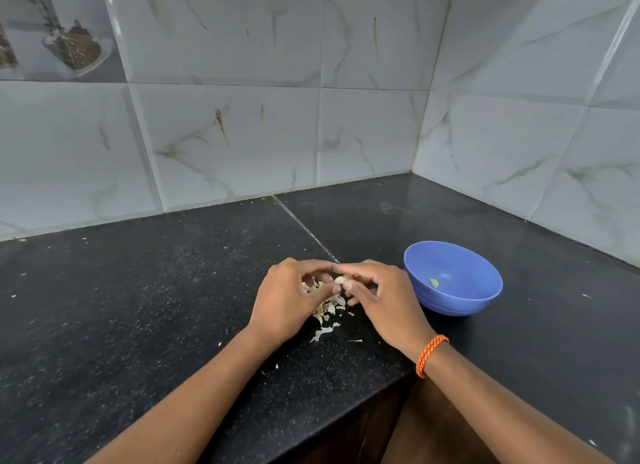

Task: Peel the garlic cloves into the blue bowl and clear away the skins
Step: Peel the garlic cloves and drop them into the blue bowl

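both my left hand (291, 297) and right hand (377, 297) pinch one garlic clove (340, 280) over the skins (327, 311); best to strip skin fully, then drop it in the blue bowl (485, 290).

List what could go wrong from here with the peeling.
The garlic clove is pinched between the left hand and right hand beside the blue bowl, not over it, so it could drop among the skins. Those loose skins lie near the counter edge and may scatter off.
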### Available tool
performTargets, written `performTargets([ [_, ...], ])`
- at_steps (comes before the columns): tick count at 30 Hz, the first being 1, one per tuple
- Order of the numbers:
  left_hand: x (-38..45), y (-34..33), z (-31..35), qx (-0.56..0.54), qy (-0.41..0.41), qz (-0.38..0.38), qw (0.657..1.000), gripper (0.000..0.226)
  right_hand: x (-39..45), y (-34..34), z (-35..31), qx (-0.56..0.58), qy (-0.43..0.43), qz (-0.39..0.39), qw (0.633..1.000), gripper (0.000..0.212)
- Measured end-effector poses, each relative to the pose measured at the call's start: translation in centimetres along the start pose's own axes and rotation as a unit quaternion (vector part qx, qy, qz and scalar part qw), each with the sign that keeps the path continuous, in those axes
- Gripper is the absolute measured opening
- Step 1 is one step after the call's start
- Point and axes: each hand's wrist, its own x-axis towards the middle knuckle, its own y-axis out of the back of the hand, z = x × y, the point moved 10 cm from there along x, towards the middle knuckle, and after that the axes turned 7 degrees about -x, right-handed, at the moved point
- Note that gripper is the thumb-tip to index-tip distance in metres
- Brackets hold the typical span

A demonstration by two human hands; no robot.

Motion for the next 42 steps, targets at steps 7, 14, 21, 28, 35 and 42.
performTargets([
  [7, -0.2, 0.3, 0.1, -0.13, 0.026, 0.008, 0.991, 0.008, -0.1, 1.4, -0.2, 0.043, -0.008, 0.068, 0.997, 0.007],
  [14, -0.2, 1.4, -0.4, -0.082, 0.022, 0.073, 0.994, 0.01, -0.2, 0.8, 0.3, 0.0, 0.007, 0.074, 0.997, 0.014],
  [21, -0.1, 2.7, -1.5, -0.063, 0.039, 0.121, 0.99, 0.008, -0.1, 0.0, 0.4, -0.011, 0.008, 0.052, 0.999, 0.023],
  [28, -0.2, 2.3, -1.0, -0.06, 0.04, 0.112, 0.991, 0.009, -0.2, 1.1, 0.3, 0.012, -0.018, 0.111, 0.994, 0.011],
  [35, -0.3, 2.5, -0.9, -0.065, 0.043, 0.111, 0.991, 0.01, -0.2, 0.2, -0.3, -0.071, 0.031, 0.067, 0.995, 0.016],
  [42, -0.4, 2.2, -0.6, -0.073, 0.038, 0.102, 0.991, 0.009, 0.0, -0.1, -0.2, -0.128, 0.042, 0.056, 0.989, 0.044],
])
